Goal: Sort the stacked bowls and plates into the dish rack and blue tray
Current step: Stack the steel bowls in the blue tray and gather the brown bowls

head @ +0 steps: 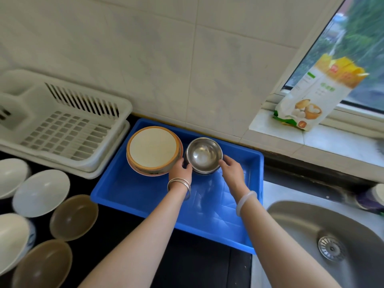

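Observation:
A blue tray (pixel 133 196) lies on the dark counter. At its far left sits a stack of orange-rimmed plates (pixel 153 149). Beside them stands a stack of steel bowls (pixel 204 154). My left hand (pixel 180 169) grips the stack's left side and my right hand (pixel 231 168) grips its right side. The white dish rack (pixel 62 129) stands to the left of the tray, with no dishes in it. Several loose bowls lie at the left edge: white ones (pixel 41 192) and brownish translucent ones (pixel 73 217).
A steel sink (pixel 311 223) with a drain strainer is at the lower right. A yellow and white food bag (pixel 318 94) leans on the window sill at the right. A tiled wall rises behind the tray.

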`<control>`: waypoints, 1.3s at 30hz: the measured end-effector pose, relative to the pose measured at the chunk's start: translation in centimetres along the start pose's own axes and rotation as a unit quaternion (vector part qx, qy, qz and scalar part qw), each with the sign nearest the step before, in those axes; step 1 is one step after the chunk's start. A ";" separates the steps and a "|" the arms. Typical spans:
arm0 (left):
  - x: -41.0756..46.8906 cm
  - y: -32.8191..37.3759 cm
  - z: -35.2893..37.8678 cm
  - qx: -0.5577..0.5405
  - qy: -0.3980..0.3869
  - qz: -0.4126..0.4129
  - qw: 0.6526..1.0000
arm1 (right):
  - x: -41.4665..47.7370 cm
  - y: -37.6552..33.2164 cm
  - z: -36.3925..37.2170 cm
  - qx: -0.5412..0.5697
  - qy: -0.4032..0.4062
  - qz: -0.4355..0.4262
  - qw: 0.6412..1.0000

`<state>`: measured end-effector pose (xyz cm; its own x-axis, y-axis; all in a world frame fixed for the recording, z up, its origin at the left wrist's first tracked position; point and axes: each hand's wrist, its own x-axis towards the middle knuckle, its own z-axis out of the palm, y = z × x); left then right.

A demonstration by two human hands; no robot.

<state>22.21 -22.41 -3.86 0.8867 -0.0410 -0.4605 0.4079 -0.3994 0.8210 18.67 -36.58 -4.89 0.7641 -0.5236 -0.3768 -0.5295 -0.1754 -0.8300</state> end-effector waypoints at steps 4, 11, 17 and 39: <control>-2.1 -1.6 -2.1 0.002 0.005 0.020 1.000 | -2.6 -0.1 -0.1 -0.019 0.024 -0.032 0.999; -8.1 -4.9 -8.5 0.041 0.097 0.057 0.993 | -10.0 -1.7 3.9 -0.026 -0.068 -0.079 0.994; -13.0 -10.7 -15.3 0.034 0.202 0.024 0.979 | -15.7 -1.1 11.6 -0.066 -0.198 -0.078 0.975; -15.7 -24.5 -25.0 -0.139 0.369 -0.173 0.902 | -18.2 -1.9 25.9 -0.068 -0.244 0.035 0.967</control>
<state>3.75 10.93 -8.27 0.5573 0.7050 -0.4387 0.6357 -0.0223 0.7716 15.35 -5.13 -7.09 0.7900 -0.0884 -0.6066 -0.6042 -0.2798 -0.7461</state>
